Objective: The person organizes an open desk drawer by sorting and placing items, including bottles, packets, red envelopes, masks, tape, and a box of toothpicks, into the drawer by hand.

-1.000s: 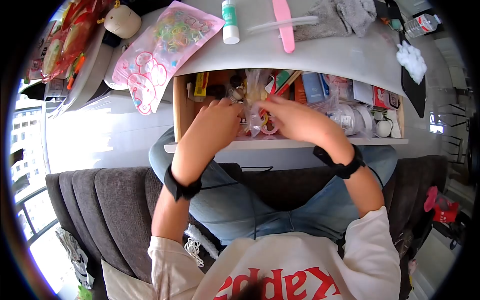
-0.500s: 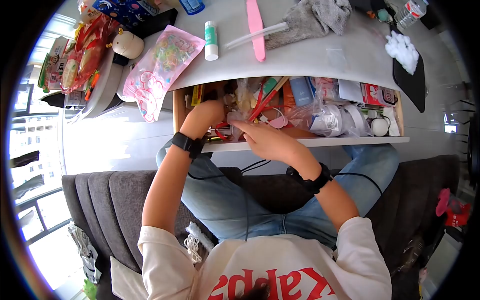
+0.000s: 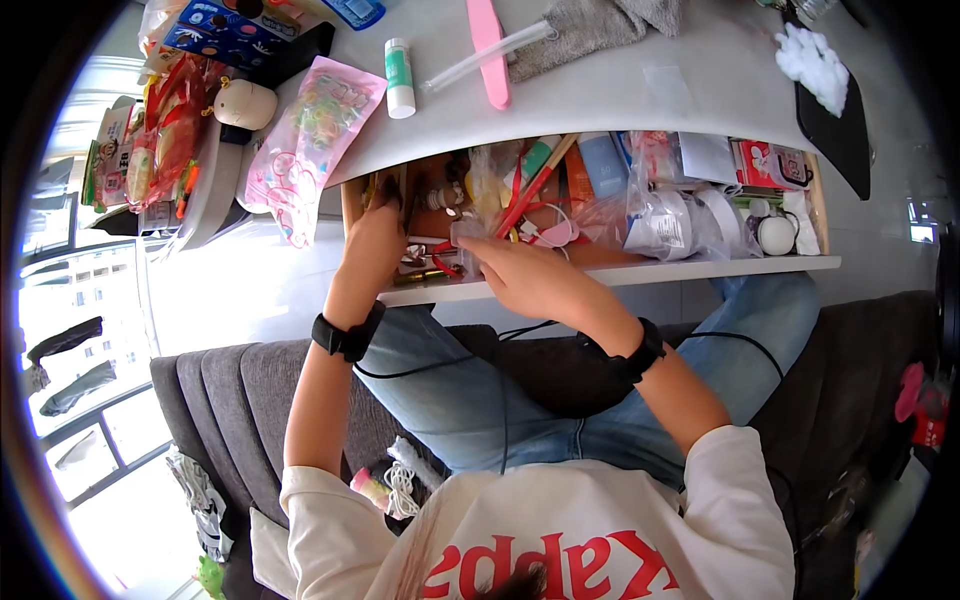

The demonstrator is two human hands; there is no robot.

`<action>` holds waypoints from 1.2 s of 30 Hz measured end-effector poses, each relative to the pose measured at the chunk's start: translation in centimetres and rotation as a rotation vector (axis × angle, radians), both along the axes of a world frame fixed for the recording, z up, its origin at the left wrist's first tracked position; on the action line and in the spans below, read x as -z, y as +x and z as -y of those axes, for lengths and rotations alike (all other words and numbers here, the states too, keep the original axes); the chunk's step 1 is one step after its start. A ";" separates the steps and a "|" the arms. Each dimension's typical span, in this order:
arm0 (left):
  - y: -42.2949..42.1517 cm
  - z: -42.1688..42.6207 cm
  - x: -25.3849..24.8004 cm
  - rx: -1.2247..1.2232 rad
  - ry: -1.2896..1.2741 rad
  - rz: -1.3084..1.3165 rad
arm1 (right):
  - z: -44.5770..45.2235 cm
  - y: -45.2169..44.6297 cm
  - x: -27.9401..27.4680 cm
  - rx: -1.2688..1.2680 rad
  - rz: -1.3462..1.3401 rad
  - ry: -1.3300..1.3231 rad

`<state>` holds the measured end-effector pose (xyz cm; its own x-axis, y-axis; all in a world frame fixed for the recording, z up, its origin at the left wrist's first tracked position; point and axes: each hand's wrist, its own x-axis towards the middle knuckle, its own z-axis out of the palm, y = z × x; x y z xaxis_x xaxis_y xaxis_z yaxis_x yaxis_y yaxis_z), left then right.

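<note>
An open drawer [image 3: 610,277] full of small things pulls out from under the tabletop, above my lap. My left hand [image 3: 372,248] reaches into its left end, by a narrow side compartment. Its fingertips are in shadow among dark things, so their grip is unclear. Nearer the drawer's middle, my right hand [image 3: 530,278] has its fingers pinched at a small clear plastic piece [image 3: 464,236]. Close by lie red-handled scissors or a similar red tool [image 3: 446,262], a long red stick [image 3: 530,200], a pink looped item [image 3: 558,234] and a crumpled clear bag [image 3: 490,180].
The drawer's right part holds white rolls in plastic [image 3: 662,228] and a red box [image 3: 762,165]. On the tabletop lie a pink pouch [image 3: 310,140], a glue stick [image 3: 399,80], a pink strip [image 3: 488,55] and a grey cloth [image 3: 585,40]. Black cables [image 3: 430,368] cross my lap.
My left hand has moved left, away from my right hand, to the drawer's left end. My right hand stays at the clear plastic piece. The whole view has shifted slightly.
</note>
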<state>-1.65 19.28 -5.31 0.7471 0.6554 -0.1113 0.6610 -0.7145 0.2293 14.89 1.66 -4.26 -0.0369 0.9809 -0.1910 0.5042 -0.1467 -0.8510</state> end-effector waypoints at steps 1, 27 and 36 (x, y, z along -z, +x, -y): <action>0.0 0.2 -0.2 0.009 0.018 -0.018 | 0.0 0.0 -0.1 0.001 -0.003 -0.002; 1.3 -2.5 0.1 0.452 0.611 -0.482 | 0.1 -0.3 0.5 0.015 0.093 0.031; 0.7 -3.4 0.5 0.552 0.639 -0.544 | 0.3 -0.8 1.5 0.127 0.115 0.220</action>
<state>-0.96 22.66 -5.86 0.9166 0.2890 -0.2764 0.1009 -0.8359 -0.5395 14.05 1.35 -5.72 0.0984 0.9946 0.0315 0.5886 -0.0327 -0.8078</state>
